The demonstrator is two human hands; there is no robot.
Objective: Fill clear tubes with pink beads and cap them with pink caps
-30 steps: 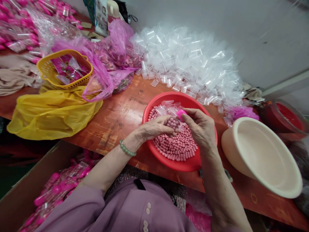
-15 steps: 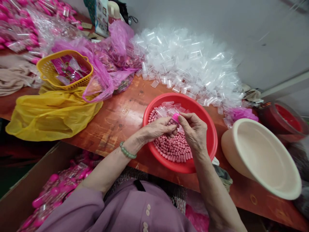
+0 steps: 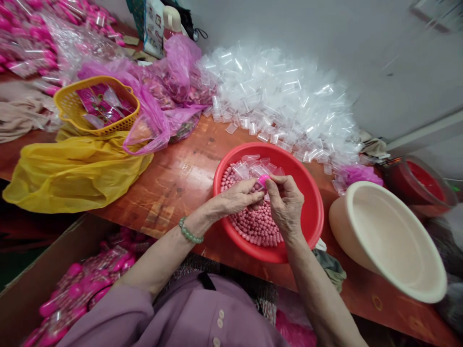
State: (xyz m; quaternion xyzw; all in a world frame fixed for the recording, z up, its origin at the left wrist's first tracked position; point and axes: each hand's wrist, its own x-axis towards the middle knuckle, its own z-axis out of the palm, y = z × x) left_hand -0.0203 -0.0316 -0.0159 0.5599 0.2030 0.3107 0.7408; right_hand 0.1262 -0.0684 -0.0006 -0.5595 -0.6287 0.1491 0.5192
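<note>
A red basin (image 3: 314,212) holds a bed of small pink beads or candies (image 3: 256,225), with several clear plastic tubes (image 3: 259,166) lying on them toward the back. Above it, my left hand (image 3: 237,196) is closed around a small clear tube (image 3: 257,186) with pink pieces inside, mostly hidden by the fingers. A bright pink cap (image 3: 264,180) sits at the tube's end. The thumb and fingers of my right hand (image 3: 288,205) pinch this cap from the right. Both hands meet over the middle of the basin.
Behind the basin rises a large heap of clear tubes (image 3: 275,91). To the right stands a cream basin (image 3: 342,217). A yellow basket (image 3: 104,129) with packets, a yellow bag (image 3: 79,176) and a pink bag (image 3: 152,130) lie left. Filled pink-capped tubes (image 3: 87,284) fill a box below.
My right hand has shifted slightly left and down, still at the pink cap. The fingers of my left hand have straightened a little around the tube. The view has tilted slightly.
</note>
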